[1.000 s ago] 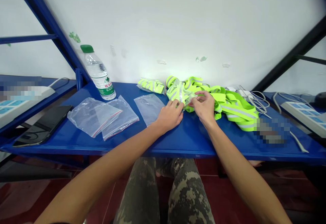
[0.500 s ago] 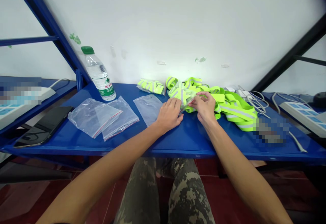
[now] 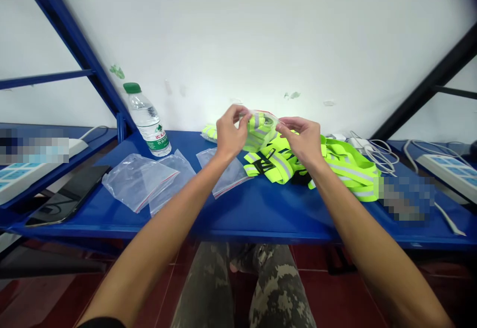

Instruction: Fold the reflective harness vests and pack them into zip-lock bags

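The left hand (image 3: pixel 230 134) and right hand (image 3: pixel 301 141) each pinched the edge of a clear zip bag (image 3: pixel 265 119) between thumb and fingers. It was held above the blue desk (image 3: pixel 238 213), with a rolled neon-yellow reflective strap (image 3: pixel 261 129) with silver bands inside it. Below lay a tangle of similar straps (image 3: pixel 283 164); further left, flat clear bags (image 3: pixel 136 181).

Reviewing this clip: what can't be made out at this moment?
Head view only:
- Clear zip bag: ends hidden by the left hand and right hand; sealing unclear.
- Pixelated patch: hides whatever lies on the blue shelf at right.
- Right power strip: cut off by the frame edge.
- Bottle label: text too small to read.
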Motion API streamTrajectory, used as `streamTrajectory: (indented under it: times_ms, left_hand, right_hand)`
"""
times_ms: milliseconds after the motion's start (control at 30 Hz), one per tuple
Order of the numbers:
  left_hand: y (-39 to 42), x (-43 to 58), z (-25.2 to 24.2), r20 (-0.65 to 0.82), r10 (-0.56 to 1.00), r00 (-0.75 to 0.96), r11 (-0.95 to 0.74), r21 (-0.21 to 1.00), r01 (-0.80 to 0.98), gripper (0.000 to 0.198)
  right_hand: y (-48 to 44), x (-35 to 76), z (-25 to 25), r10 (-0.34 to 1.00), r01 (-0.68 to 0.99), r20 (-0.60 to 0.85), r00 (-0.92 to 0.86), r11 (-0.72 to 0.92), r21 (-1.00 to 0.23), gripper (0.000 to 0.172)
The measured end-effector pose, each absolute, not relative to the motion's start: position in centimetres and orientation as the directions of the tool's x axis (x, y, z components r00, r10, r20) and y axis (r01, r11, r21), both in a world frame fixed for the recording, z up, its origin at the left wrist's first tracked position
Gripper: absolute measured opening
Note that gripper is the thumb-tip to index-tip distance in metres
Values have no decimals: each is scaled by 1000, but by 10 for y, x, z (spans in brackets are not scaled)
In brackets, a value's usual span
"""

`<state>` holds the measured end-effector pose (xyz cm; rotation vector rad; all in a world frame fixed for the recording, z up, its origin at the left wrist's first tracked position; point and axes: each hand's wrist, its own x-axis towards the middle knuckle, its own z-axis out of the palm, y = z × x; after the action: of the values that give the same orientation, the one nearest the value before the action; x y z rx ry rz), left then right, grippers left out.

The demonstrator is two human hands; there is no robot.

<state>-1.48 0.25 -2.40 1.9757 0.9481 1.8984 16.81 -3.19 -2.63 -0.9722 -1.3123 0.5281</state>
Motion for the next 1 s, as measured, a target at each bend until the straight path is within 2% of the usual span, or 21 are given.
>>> streamTrajectory:
  times_ms: [100, 233, 333, 433, 533, 633, 733, 800, 900, 1000]
  left_hand:
    - [11, -20, 4, 796, 603, -45, -779, 600, 184, 9]
    - [13, -33, 11, 734, 679, 3, -733, 678, 63, 14]
    - [16, -42, -5, 655, 754, 53, -657, 754, 15, 15]
    - [19, -47, -23, 578, 810, 101, -584, 811, 43, 12]
    - [21, -49, -35, 518, 845, 132, -531, 843, 87, 8]
    - [20, -46, -44, 422, 899, 122, -432, 899, 71, 8]
    - [18, -40, -53, 226, 973, 41, -227, 973, 35, 6]
    - [17, -35, -58, 164, 986, -40, -160, 983, 85, 4]
    - [14, -30, -62, 297, 945, -140, -249, 926, 284, 6]
    - [9, -25, -64, 462, 881, -107, -381, 824, 419, 4]
  right_hand:
    - [-28, 165, -14, 689, 333, 694, 211, 616, -714, 17]
    - [-32, 155, -16, 674, 351, 723, 151, 647, -677, 20]
    - [-32, 149, -33, 749, 276, 650, 126, 603, -749, 24]
    - [-27, 148, -50, 836, 126, 534, 127, 520, -845, 25]
    - [-23, 150, -58, 886, 10, 451, 105, 453, -892, 27]
    - [-24, 150, -60, 913, -11, 401, 82, 403, -915, 35]
    - [-25, 147, -62, 923, 9, 380, 61, 380, -925, 31]
    - [-26, 144, -64, 927, 6, 369, 64, 369, -929, 27]
    - [-28, 143, -66, 935, -18, 345, 78, 348, -937, 30]
    - [-29, 144, -66, 952, -63, 303, 38, 305, -950, 44]
